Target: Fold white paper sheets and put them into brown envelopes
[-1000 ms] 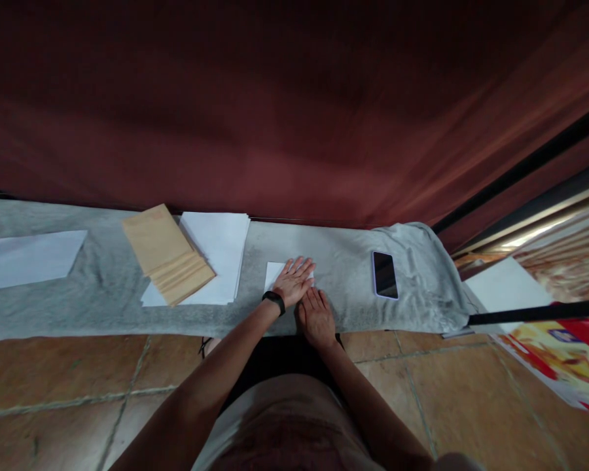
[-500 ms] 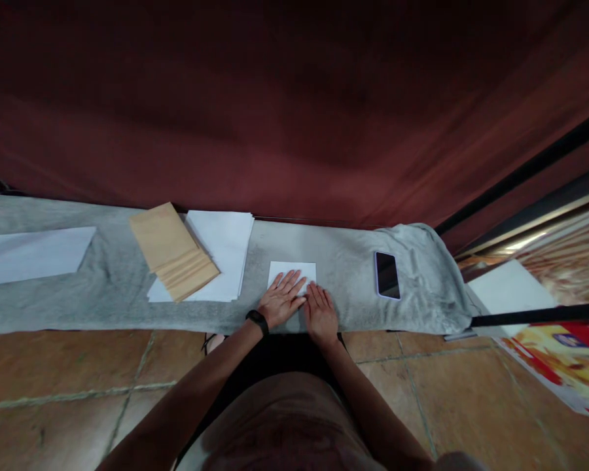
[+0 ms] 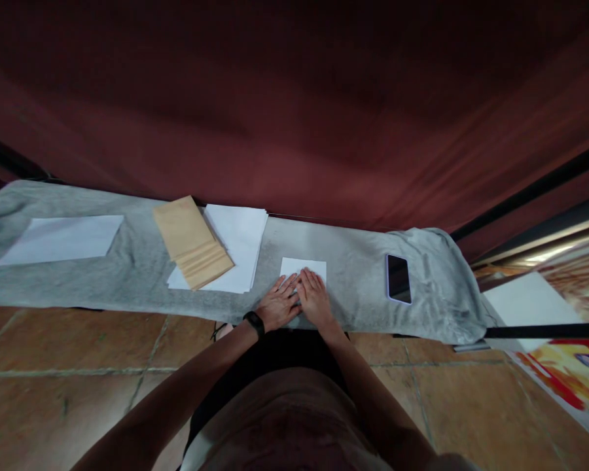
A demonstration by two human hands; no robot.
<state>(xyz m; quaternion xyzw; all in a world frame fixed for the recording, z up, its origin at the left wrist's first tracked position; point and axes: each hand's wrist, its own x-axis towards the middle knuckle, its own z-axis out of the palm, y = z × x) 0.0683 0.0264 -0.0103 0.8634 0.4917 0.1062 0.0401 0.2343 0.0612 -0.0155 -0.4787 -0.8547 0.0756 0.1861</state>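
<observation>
A small white sheet of paper [image 3: 315, 265], perhaps folded, lies on the grey cloth in front of me; its near part is hidden under my hands. My left hand [image 3: 277, 305], with a dark band at the wrist, rests flat with fingers stretched over the paper's near left part. My right hand [image 3: 315, 298] lies flat on the paper too, its fingers stretched forward and its fingertips touching or just over those of the left. Neither hand grips anything.
Brown envelopes [image 3: 186, 229] lie fanned over a stack of white paper [image 3: 243, 235] to the left. Farther left is another white sheet [image 3: 69, 237]. A phone [image 3: 398, 279] lies right on the grey cloth [image 3: 356, 288]. A dark red curtain [image 3: 275, 157] hangs behind.
My right hand has slid forward and left over the paper, up against the left fingers. My left hand has drawn slightly back towards me. The view has shifted a little to the left.
</observation>
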